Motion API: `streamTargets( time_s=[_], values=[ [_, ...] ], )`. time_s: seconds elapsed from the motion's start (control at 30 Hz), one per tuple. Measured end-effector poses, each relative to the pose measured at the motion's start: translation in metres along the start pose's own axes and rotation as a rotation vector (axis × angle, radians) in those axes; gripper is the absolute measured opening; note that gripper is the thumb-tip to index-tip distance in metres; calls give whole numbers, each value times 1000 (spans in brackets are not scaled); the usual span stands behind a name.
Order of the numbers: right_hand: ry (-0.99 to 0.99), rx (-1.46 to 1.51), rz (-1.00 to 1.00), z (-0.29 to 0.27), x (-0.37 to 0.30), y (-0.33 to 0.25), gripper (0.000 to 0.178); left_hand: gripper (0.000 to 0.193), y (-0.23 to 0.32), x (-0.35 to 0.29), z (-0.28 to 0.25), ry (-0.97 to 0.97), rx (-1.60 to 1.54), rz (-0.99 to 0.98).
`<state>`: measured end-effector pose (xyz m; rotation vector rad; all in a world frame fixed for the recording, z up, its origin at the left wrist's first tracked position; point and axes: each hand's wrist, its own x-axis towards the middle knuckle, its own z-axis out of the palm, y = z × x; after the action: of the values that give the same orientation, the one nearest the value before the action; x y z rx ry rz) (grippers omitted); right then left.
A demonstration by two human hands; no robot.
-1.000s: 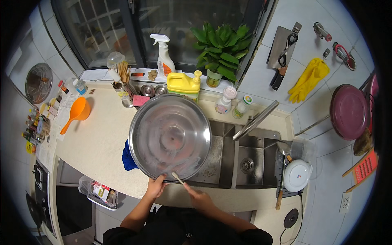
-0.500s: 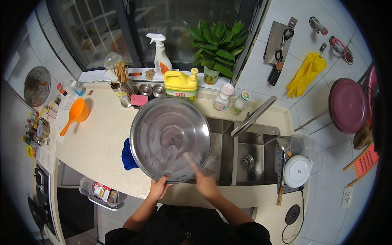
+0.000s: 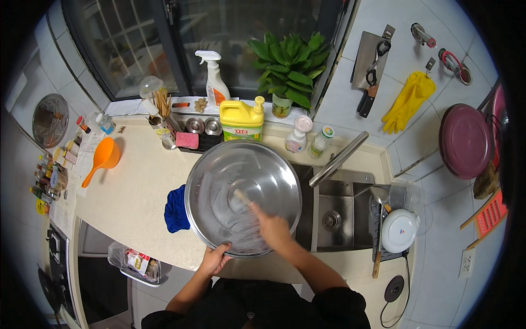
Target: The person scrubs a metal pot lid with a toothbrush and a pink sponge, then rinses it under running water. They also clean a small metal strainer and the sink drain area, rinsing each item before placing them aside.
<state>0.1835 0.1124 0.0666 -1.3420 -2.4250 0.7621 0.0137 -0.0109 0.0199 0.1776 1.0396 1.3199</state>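
Observation:
A large round stainless steel basin (image 3: 279, 186), tilted so its inside faces me, hangs over the counter and the left part of the sink. White, soapy-looking streaks cover its lower inner surface. My left hand (image 3: 215, 259) is closed on the near rim, thumb on the inner side. Inside the basin, my right hand (image 3: 271, 227) grips a short pale tan tool (image 3: 241, 197); its tip lies near the basin's middle, and blur hides its exact kind. Just left of the basin lies a crumpled blue cloth (image 3: 176, 210).
Behind the basin stand a yellow detergent jug (image 3: 241, 118), a pink sponge (image 3: 187, 140) and a white spray bottle (image 3: 215, 79). An orange ladle (image 3: 106, 156) sits on the left counter. The faucet (image 3: 339, 159) leans over the steel sink (image 3: 342, 192); a white bowl (image 3: 399, 230) stands right of it.
The basin has shifted right and slightly toward me, showing more of the blue cloth. My right hand has moved the tan tool up and left, from the near rim toward the basin's middle.

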Motion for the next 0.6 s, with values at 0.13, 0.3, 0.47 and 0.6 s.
streamTargets(
  time_s=[0.13, 0.3, 0.47, 0.6],
  values=[
    [-57, -193, -97, 6, -5, 8, 55, 37, 1, -5, 8, 31, 28, -9],
    [-39, -54, 9, -11, 0, 16, 56, 35, 4, -5, -9, 22, 110, -43],
    [-30, -238, -102, 10, -7, 11, 59, 31, 11, -10, 11, 12, 8, -75],
    [-66, -167, 42, -19, -2, 20, 60, 31, 3, -10, -5, 39, 56, -53]
  ],
)
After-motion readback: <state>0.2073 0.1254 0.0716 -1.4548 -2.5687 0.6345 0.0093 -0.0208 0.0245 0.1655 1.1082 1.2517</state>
